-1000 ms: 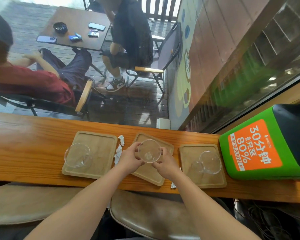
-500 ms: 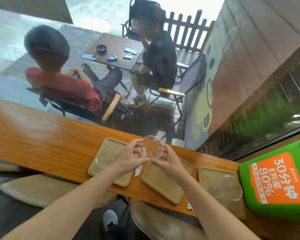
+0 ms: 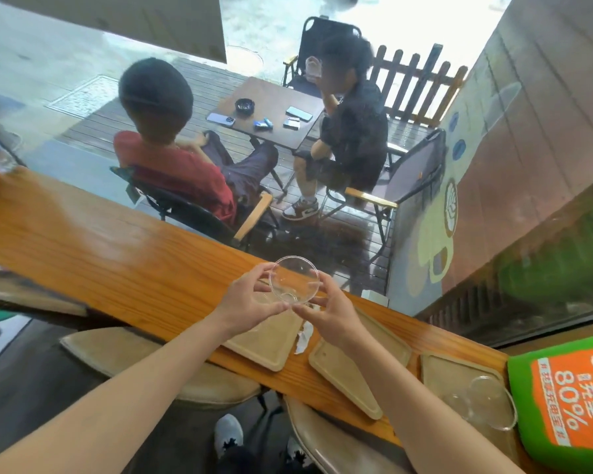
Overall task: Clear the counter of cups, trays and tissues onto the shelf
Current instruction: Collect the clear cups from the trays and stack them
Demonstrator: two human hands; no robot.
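two bare forearms reach up from the bottom edge. between them, below the counter, sit two padded tan stool seats (image 3: 329, 449) with smooth rounded edges. the left hand (image 3: 250, 302) and the right hand (image 3: 332, 314) both curl partway closed around a clear round glass cup (image 3: 294, 280), fingertips pinching its rim and base from either side, holding it up off the surface above the leftmost tray.

on the glossy orange-brown wooden counter (image 3: 117, 261), with its long visible grain, lie three flat pale wooden rectangular trays with rounded corners: a left one (image 3: 264, 340), a middle one (image 3: 343, 374) and a right one (image 3: 456, 374). a crumpled white tissue (image 3: 303, 336) lies in the gap between the left and middle trays. a second clear glass cup (image 3: 486, 405) rests on the right tray, just beside a green padded object with an orange printed panel (image 3: 569, 401).

beyond the counter is a glass window; outside, two people sit on folding chairs at a dark square table (image 3: 267, 111) on a slatted deck.
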